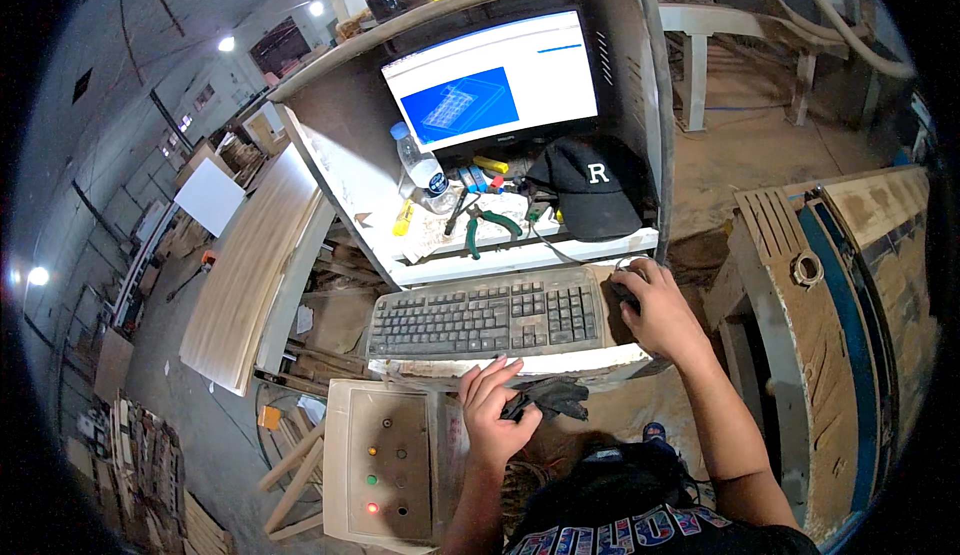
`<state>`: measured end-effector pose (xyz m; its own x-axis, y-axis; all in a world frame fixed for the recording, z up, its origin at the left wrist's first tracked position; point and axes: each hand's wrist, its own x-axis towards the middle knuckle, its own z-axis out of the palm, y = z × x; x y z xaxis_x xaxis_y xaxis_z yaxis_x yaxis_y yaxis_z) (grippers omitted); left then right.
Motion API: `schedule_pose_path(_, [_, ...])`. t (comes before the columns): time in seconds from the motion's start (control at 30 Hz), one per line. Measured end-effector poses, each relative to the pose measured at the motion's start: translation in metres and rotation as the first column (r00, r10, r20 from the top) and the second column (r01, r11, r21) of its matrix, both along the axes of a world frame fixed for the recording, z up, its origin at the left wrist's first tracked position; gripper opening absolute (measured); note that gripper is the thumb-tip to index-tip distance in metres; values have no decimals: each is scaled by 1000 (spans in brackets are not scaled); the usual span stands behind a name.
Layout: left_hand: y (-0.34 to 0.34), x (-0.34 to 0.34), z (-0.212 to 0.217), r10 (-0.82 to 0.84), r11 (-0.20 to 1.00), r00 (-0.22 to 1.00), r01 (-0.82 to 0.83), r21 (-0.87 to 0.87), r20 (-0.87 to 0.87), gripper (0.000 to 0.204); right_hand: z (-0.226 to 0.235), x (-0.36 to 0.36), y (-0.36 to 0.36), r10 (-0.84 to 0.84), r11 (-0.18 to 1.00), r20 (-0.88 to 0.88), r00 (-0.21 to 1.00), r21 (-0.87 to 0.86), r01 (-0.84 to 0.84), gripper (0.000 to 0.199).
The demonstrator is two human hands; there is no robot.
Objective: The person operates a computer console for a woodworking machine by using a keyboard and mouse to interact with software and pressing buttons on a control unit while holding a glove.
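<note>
Black mouse point(624, 293) under the right hand point(655, 307): grip narrow, fingers curved over the mouse, which sits at the right end of the keyboard shelf point(590, 361). Wrist straight, forearm coming in from the lower right.

Left hand point(493, 417): fingers slightly spread, tips at the front edge of the shelf. Dark crumpled cloth point(558, 399) lies against its thumb side, extending right; cannot tell whether the hand grips it or merely touches it.

Dusty keyboard point(480, 320): directly left of the right-hand grip, just beyond the left fingertips.

Beyond the right-hand grip and slightly left: black cap point(612, 210) with a pale letter on its front. Farther left of the grip, on the cabinet floor: green-handled pliers point(474, 238), then a clear bottle point(422, 170) with a blue cap, standing tilted in view.

Above these, well beyond both hands: monitor point(550, 65), lit, white window, blue panel with a pale line drawing.

Left of the left hand, apart from it: beige control box point(345, 455); red lamp point(372, 507) glowing.
</note>
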<state>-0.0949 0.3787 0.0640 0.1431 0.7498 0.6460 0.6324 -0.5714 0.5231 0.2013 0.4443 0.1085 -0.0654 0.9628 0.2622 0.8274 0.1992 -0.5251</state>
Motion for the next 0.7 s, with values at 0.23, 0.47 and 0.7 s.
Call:
schedule_pose_path(0.23, [1, 1, 2, 12, 1000, 1000, -12, 10, 0, 16, 1, -3, 0, -28, 1000, 26, 999, -12, 28, 51])
schedule_pose_path(0.47, [2, 1, -2, 15, 1000, 1000, -15, 15, 20, 15, -1, -1, 0, -27, 1000, 34, 999, 17, 27, 49])
schedule_pose_path(0.7, [2, 1, -4, 21, 1000, 1000, -21, 23, 14, 16, -2, 0, 0, -28, 1000, 38, 999, 4, 28, 49])
